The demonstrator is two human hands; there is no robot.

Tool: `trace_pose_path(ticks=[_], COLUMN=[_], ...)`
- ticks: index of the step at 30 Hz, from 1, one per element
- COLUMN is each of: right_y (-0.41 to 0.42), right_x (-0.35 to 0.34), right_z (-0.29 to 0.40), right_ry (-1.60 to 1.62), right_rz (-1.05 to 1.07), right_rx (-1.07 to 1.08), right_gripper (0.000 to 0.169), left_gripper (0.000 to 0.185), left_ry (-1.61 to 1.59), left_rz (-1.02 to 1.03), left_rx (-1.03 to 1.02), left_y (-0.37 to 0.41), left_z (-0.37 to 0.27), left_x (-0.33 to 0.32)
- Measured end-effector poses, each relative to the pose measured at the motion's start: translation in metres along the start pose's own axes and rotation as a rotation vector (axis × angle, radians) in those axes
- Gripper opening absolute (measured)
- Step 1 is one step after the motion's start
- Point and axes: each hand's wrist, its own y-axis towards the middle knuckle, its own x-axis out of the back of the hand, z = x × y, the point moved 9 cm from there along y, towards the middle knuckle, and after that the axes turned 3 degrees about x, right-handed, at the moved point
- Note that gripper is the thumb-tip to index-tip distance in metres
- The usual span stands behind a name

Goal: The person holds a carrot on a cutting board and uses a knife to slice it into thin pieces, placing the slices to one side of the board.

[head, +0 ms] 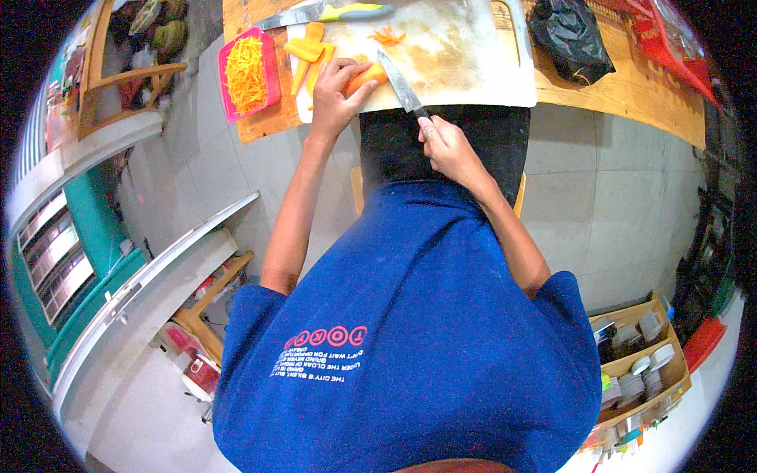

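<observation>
My left hand (340, 94) grips a piece of peeled carrot (368, 78) against the white cutting board (461, 88). In my right hand (445, 145) is the dark handle of a kitchen knife (402, 84), its blade slanting up and left across the board's near edge, beside the carrot's right end. A few carrot shreds (388, 36) lie beyond the blade tip. Several cut carrot pieces (306, 50) rest left of my left hand. Further left stands a pink plastic tray (273, 77) heaped with shredded carrot (245, 74).
A second knife with a yellow-green and grey handle (355, 12) lies along the board's far side. On the wooden table (641, 94) at right are a black plastic bag (571, 44) and a red basket (674, 47). A wooden shelf (644, 384) holding containers stands behind at right.
</observation>
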Motion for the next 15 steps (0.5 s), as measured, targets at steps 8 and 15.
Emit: trace_pose_path(ticks=[8,15], right_y=[0.002,0.002], right_x=[-0.004,-0.004], right_z=[0.001,0.004], right_ry=[0.013,0.007], right_rz=[0.050,0.108], right_rx=[-0.033,-0.097], right_gripper=[0.043,0.042], left_gripper=[0.029,0.027], left_ry=[-0.048,-0.029], left_rz=[-0.067,-0.109], left_rx=[-0.083,-0.159], left_y=[-0.004,-0.006], left_z=[-0.006,-0.011], left_x=[0.003,0.005])
